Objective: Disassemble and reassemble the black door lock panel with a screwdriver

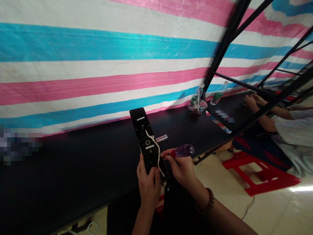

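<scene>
A long black panel point(141, 130) with small holes, white labels and a round fitting tilts up over the front edge of the black table. Along its face runs a white cable point(157, 151). My left hand point(149, 182) grips the panel's lower part, thumb on its face and fingers at its left edge. In my right hand point(181, 169) is a screwdriver with a purple and red handle point(184, 150), held pinched and pointing left at the panel's right side. My fingers hide its tip. Just right of the panel lies a small clear packet point(161, 138).
At the table's point(80, 156) back right stand a plastic bottle point(201, 89) and a clear cup point(199, 107) with a straw. Black metal bars point(225, 42) rise there. Further right, a co-worker point(288, 120) works at another table beside a red stool point(266, 179). Striped sheeting point(97, 71) hangs behind.
</scene>
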{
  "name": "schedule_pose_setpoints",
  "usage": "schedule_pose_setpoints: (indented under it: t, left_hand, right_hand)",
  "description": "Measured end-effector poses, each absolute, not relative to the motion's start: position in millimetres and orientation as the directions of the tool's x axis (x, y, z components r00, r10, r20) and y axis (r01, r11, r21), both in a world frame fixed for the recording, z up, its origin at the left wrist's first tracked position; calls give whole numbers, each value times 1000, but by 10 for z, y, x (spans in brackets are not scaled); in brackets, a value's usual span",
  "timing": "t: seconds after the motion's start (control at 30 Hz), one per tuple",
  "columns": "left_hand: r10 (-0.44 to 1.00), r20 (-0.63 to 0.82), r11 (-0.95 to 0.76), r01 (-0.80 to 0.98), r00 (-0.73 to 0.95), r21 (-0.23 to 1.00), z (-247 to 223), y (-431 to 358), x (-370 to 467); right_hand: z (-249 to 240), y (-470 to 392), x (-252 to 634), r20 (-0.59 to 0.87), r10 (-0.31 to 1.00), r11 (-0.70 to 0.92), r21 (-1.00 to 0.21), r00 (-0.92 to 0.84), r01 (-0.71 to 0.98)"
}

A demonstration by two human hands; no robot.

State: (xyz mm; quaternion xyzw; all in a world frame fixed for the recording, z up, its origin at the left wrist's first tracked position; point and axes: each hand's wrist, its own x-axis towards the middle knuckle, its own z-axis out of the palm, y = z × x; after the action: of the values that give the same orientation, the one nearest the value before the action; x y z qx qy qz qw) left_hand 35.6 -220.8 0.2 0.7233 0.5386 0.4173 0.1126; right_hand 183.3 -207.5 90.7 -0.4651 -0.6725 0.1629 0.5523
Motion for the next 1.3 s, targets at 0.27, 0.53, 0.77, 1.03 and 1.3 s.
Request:
schedule_pose_setpoints:
  t: [0.27, 0.53, 0.77, 1.03, 1.3]
  left_hand:
    - [868, 492, -398, 692, 71, 602, 11, -2218, 359]
    - [859, 499, -427, 692, 109, 583, 82, -2199, 302]
    - [873, 468, -394, 762, 136, 513, 268, -2186, 299]
    - [973, 228, -137, 858, 24, 495, 1043, -1548, 154]
    - [986, -109, -100, 973, 124, 207, 1316, -907, 241]
  right_hand:
    - [894, -2069, 1851, 585, 809, 506, -735, 46, 452]
    - [886, -2085, 1860, 580, 814, 518, -739, 16, 431]
    - [830, -2101, 1896, 574, 818, 507, -747, 34, 429]
    - [803, -2106, 1894, 556, 830, 506, -778, 33, 373]
    - [776, -2109, 1964, 511, 851, 457, -835, 121, 307]
